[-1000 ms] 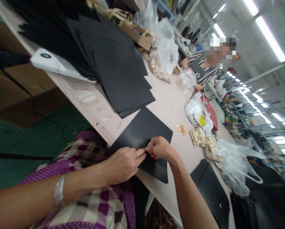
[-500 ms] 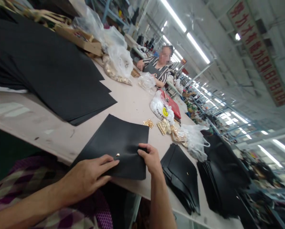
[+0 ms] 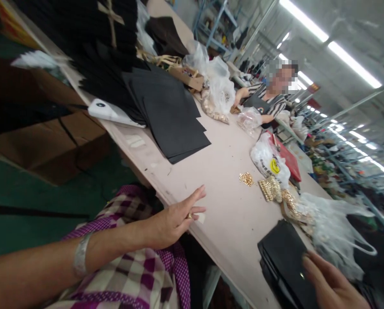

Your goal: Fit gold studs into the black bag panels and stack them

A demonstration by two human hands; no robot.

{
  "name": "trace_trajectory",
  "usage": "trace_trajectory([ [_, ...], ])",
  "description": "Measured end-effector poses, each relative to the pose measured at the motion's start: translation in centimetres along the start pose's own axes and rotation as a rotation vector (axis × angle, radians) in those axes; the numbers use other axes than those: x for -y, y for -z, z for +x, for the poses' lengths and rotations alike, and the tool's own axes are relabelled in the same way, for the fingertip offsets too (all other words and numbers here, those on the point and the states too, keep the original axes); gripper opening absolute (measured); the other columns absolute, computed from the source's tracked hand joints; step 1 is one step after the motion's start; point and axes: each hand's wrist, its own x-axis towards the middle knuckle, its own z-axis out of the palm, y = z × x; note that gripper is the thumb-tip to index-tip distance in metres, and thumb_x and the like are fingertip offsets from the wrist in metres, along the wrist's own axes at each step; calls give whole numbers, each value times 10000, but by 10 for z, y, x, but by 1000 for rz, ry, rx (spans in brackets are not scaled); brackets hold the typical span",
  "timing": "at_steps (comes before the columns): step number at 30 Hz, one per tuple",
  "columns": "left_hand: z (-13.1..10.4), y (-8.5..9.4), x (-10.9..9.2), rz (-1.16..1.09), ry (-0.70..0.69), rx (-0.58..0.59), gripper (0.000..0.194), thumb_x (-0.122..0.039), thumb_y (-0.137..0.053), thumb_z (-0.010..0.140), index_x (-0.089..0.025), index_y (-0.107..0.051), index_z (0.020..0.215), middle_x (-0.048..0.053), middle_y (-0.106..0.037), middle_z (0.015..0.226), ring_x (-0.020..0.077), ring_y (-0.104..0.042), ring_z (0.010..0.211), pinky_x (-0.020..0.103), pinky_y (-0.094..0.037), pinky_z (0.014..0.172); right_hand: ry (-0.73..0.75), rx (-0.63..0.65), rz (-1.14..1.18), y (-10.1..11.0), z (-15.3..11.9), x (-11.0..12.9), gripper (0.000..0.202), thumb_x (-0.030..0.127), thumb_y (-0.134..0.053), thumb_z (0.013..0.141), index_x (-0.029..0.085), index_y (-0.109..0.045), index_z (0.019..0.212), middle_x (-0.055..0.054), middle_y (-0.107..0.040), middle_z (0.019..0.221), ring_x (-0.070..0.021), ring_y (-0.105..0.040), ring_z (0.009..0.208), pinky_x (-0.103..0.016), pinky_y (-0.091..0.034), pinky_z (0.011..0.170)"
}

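Fingers (image 3: 310, 262) half cropped, on black stack (image 3: 285, 253)

No readable text, yellow smiley face print on white plastic bag (image 3: 269, 161)

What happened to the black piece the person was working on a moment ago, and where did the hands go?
The black piece went from in front of the person to the stack of black pieces on their right; the right hand rests on it. The left hand let go and now lies open at the table edge. The gold fittings, plastic bags and fanned black sheets stayed put.
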Motion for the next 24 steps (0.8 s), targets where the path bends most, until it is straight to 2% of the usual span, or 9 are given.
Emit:
trace_trajectory([
  [2, 0, 1, 2, 85, -56, 1, 748, -120, -340, 1009, -433, 66, 1553, 117, -123, 1665, 224, -509, 1352, 429, -422, 1124, 30, 272, 201, -55, -41, 50, 431, 523, -744, 703, 213, -773, 1001, -85, -773, 928, -283, -716, 825, -379, -573, 747],
  [3, -1, 2, 2, 117, -75, 0, 761, -102, -335, 1004, -439, 73, 1551, 110, -86, 1672, 227, -491, 1367, 427, -414, 1132, 92, 374, 288, -81, -60, 74, 411, 522, -730, 733, 194, -772, 977, -85, -770, 887, -258, -710, 769, -362, -578, 717],
  [5, -1, 5, 1, 150, -102, 2, 809, -52, -327, 976, -426, 102, 1551, 109, -29, 1677, 231, -465, 1387, 412, -425, 1127, 293, 488, 384, -122, -89, 118, 304, 439, -686, 825, 200, -756, 1001, -75, -766, 944, -225, -707, 824, -332, -573, 765],
  [7, -2, 9, -2, 181, -109, 6, 868, -5, -334, 936, -393, 140, 1552, 123, -23, 1677, 230, -479, 1377, 412, -422, 1132, 529, 567, 444, -145, -105, 151, 226, 320, -629, 894, 222, -731, 1070, -61, -754, 1010, -196, -696, 887, -307, -557, 813],
  [9, -3, 13, -5, 241, -107, -1, 907, 15, -361, 906, -349, 155, 1557, 138, -45, 1674, 243, -459, 1392, 444, -367, 1172, 701, 648, 475, -156, -113, 173, 238, 227, -574, 926, 238, -707, 1124, -51, -739, 1040, -175, -683, 914, -287, -542, 830],
  [11, -4, 17, -7, 315, -104, -21, 919, 16, -386, 893, -315, 145, 1566, 143, -65, 1672, 264, -395, 1432, 483, -282, 1213, 768, 696, 459, -160, -115, 187, 246, 180, -547, 932, 239, -708, 1108, -47, -731, 1020, -170, -676, 909, -279, -532, 831],
  [13, -5, 19, -7, 333, -99, -35, 919, 25, -377, 886, -308, 142, 1568, 141, -44, 1673, 261, -404, 1426, 480, -269, 1219, 757, 696, 423, -164, -117, 194, 228, 177, -548, 925, 237, -725, 1056, -39, -735, 968, -170, -675, 861, -275, -527, 807],
  [17, -8, 21, -3, 296, -74, -22, 940, 51, -362, 861, -326, 132, 1567, 144, -9, 1673, 225, -537, 1327, 440, -339, 1192, 666, 702, 392, -171, -122, 200, 211, 205, -557, 902, 217, -753, 980, -20, -751, 877, -161, -659, 735, -258, -513, 715],
  [24, -9, 26, 0, 403, -76, -31, 904, 25, -378, 879, -283, 108, 1576, 146, -91, 1668, 265, -318, 1471, 473, -331, 1193, 563, 687, 327, -178, -129, 209, 225, 158, -553, 829, 212, -764, 881, 19, -739, 753, -130, -599, 590, -225, -454, 596],
])
